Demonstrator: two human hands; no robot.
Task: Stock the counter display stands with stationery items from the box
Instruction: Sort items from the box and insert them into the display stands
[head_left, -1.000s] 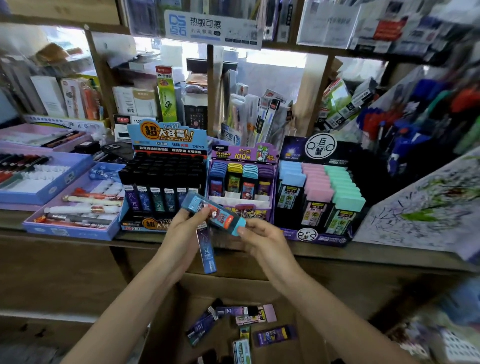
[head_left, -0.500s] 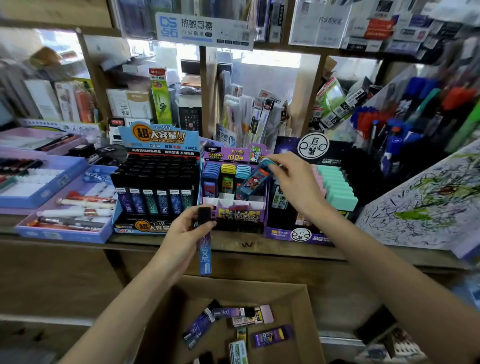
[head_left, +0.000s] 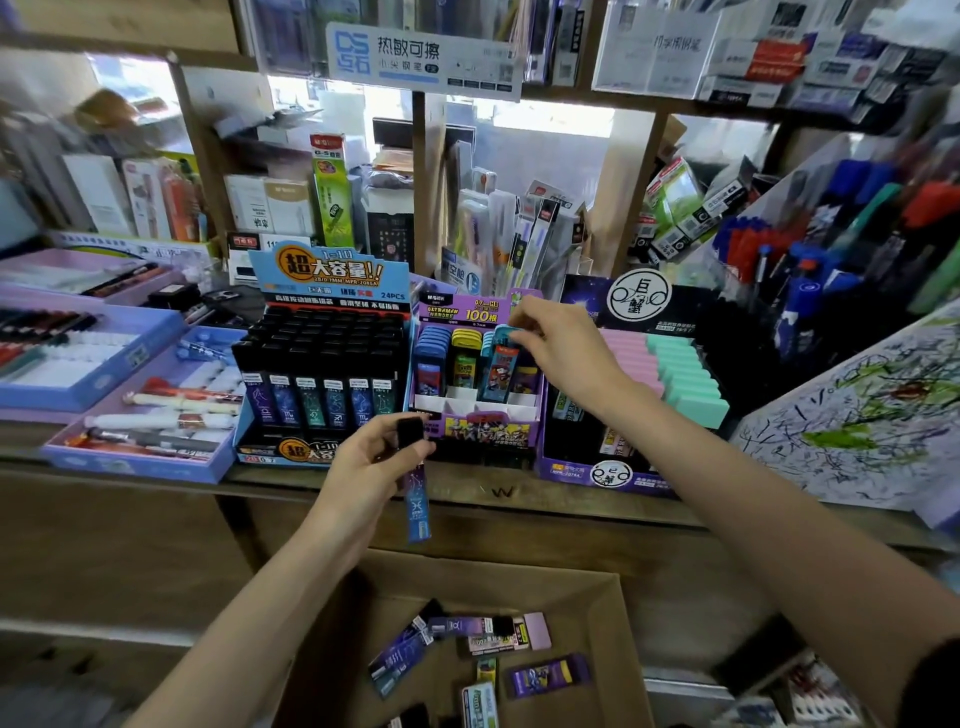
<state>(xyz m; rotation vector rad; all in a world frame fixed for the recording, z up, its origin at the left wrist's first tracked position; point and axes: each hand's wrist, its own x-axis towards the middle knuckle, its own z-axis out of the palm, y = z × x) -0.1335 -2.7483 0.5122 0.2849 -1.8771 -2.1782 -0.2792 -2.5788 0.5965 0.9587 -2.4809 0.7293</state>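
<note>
Lead case (head_left: 500, 375), light blue: stands upright in the third slot from the left of the purple display stand (head_left: 480, 423), long axis near vertical, rounded cap up, printed face toward me. My right hand (head_left: 563, 351) pinches its top edge with curled fingertips, arm reaching in over the counter (head_left: 519, 500).

Lead tube (head_left: 417, 506), slim, dark blue with a black cap: hangs in front of the counter edge, long axis vertical, cap up, base pointing down toward the cardboard box (head_left: 613, 613). My left hand (head_left: 363, 467) grips it near the cap, thumb and fingers closed round it.

Black-capped tube stand (head_left: 322, 358): just left of the purple stand, rows full (its tubes look like the one I hold).

Loose packs (head_left: 548, 675): lying flat in the box, pointing various ways.
</note>
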